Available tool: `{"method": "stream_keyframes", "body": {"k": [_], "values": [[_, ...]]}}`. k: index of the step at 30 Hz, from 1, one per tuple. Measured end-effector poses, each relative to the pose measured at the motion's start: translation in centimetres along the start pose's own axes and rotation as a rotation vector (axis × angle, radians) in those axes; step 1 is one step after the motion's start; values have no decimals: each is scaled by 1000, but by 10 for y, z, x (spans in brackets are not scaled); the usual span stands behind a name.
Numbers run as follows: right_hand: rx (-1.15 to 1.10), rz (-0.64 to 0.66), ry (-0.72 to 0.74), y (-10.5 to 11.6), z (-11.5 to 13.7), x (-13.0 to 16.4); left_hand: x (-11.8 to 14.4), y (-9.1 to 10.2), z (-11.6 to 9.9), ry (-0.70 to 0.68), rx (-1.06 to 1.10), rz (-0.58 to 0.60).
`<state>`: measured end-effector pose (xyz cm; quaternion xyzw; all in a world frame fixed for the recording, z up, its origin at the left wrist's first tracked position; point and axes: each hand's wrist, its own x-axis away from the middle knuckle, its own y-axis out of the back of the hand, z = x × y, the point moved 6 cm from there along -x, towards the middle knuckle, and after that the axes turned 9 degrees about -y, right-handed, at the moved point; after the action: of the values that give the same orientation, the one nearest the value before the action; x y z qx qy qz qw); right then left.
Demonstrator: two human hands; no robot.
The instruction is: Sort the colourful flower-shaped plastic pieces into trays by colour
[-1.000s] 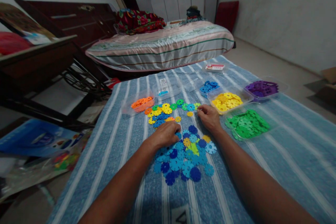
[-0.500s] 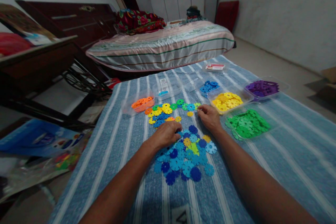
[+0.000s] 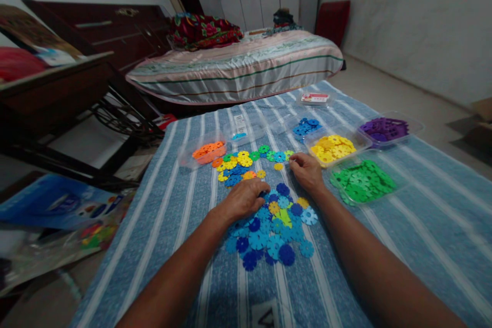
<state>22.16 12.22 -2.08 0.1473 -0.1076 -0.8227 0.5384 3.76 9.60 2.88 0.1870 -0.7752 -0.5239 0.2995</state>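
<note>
The left hand (image 3: 243, 199) rests palm-down on the blue snowflake discs (image 3: 269, 236) at mid-cloth; its fingers curl under, so any hold is hidden. The right hand (image 3: 307, 171), at the pile's 1 o'clock, seems to pinch something, which I cannot confirm. The discs look light, stiff and thin, best pinched by the notched rim.

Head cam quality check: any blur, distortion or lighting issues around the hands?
Head view: dim indoor light, forearms dark and underexposed; wide-angle bending at the edges, the striped cloth fans outward. Left hand and right hand are fairly sharp over the blue discs; the left corner clutter is soft. No glare; a faint sheen shows on the bed cover.
</note>
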Motion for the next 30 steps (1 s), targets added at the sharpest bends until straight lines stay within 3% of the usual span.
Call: {"method": "stream_keyframes", "body": {"k": [13, 30], "values": [[1, 4, -4, -1, -2, -1, 2, 2, -16, 32, -103, 35], [12, 4, -28, 0, 0, 1, 8, 13, -5, 29, 160, -106]]}}
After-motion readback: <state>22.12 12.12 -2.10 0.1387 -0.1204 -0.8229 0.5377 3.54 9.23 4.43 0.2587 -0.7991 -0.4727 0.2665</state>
